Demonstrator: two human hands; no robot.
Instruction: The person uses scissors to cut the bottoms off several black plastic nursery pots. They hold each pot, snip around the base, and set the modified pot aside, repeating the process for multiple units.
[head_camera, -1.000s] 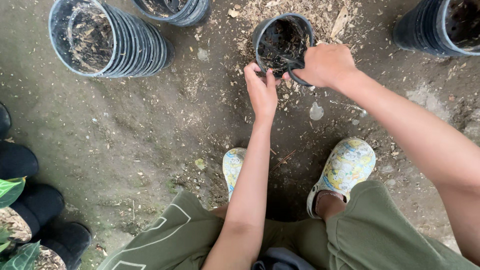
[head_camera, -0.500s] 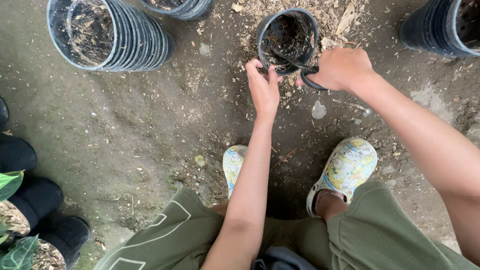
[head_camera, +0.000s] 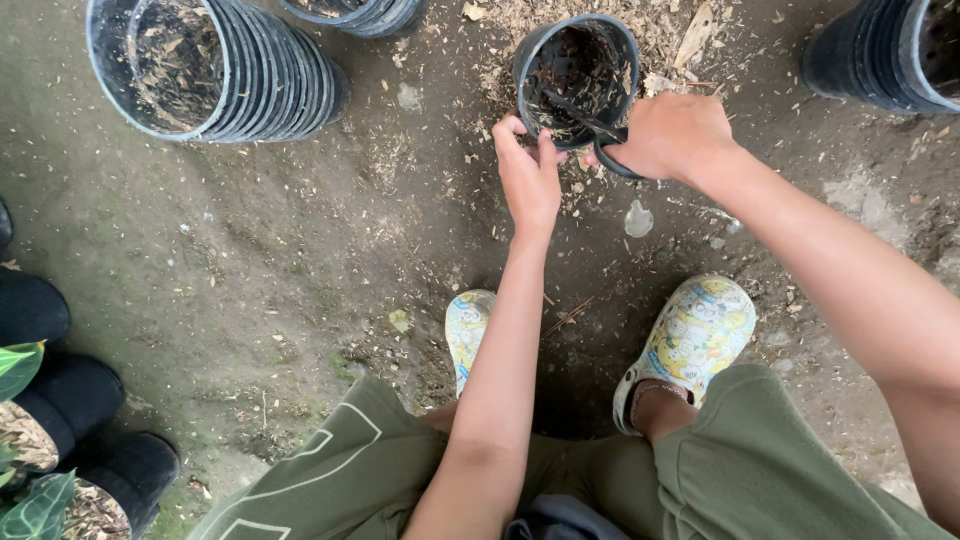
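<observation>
While left hand (head_camera: 528, 178) pinches ribbed round pot (head_camera: 577, 75), right hand (head_camera: 672, 135) grips scissors (head_camera: 598, 132).

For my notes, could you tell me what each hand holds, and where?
Right hand grips black scissors by the handles; left hand pinches the black pot rim.

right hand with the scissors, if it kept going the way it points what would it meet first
The right hand points its scissors up-left into the black pot. Going on, the blades would likely first meet the soil or the far inner wall; depth is unclear. The left hand grips the near rim, beside that line.
</observation>
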